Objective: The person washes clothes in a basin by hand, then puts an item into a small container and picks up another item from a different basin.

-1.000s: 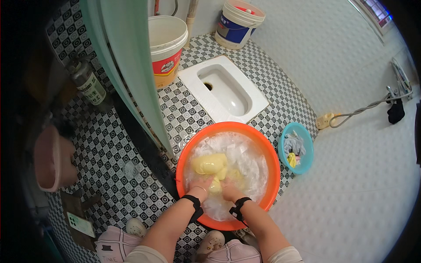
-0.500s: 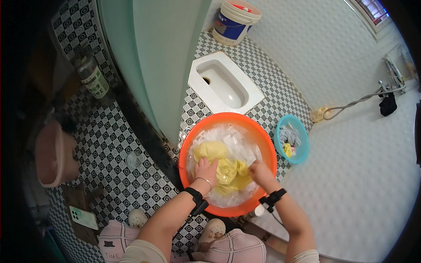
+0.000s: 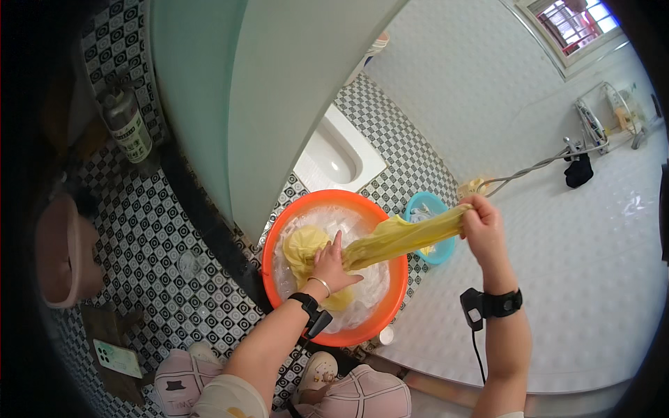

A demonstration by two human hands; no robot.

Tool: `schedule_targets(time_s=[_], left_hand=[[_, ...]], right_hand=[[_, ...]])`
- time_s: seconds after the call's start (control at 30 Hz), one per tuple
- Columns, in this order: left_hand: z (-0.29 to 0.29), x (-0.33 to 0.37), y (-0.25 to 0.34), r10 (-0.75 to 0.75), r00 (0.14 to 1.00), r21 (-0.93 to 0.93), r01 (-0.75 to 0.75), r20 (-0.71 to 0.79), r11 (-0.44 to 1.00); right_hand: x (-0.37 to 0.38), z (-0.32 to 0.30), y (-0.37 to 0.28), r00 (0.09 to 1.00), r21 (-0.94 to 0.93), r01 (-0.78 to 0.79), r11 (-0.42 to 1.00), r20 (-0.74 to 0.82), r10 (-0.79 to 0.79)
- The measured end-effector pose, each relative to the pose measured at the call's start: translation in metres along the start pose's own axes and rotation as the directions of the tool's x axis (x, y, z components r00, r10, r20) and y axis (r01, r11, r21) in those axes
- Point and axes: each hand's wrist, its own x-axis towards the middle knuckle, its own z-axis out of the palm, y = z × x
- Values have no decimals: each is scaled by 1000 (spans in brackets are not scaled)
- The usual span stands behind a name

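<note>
A yellow wet cloth (image 3: 411,237) is stretched up and rightward out of an orange basin (image 3: 398,280) of sudsy, cloudy water. Its far end is bunched in the closed fingers of my right hand (image 3: 482,228), raised above and to the right of the basin rim. The rest lies in the basin, with a puffed-up yellow bulge (image 3: 304,242) on the left. My left hand (image 3: 333,269) rests over the cloth inside the basin, its fingers spread and thumb apart. Its palm side is hidden.
A light-blue basin (image 3: 441,256) with laundry stands right of the orange one, partly behind the stretched cloth. Beyond is a white squat toilet (image 3: 373,167). A green curved panel (image 3: 279,104) rises at left. A phone (image 3: 117,358) lies on a wooden stool (image 3: 115,390).
My right hand has lifted up and to the right, pulling the yellow cloth out into a long strip. My left hand's fingers have spread. The view has shifted slightly.
</note>
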Motion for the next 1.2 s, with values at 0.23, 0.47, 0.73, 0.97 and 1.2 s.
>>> schedule_targets(time_s=[0.23,0.47,0.73,0.97,1.2], left_hand=[[1,13,6,-152,987,-131,158,55,979],[-25,20,-52,-224,974,-636,162,-18,754],[-70,8,-7,7,1000,-504,-14,-15,863],[-73,5,54,229,955,-612,-298,-191,733],[-90,0,49,290,937,-596,-347,-194,724]], right_hand=[[10,-25,-26,971,49,182,982,-170,-171],[-7,26,116,994,-343,-107,933,-2,113],[-53,142,195,918,-167,66,984,396,5],[-44,172,102,948,495,127,860,194,-252],[-29,151,87,997,634,-12,773,69,-41]])
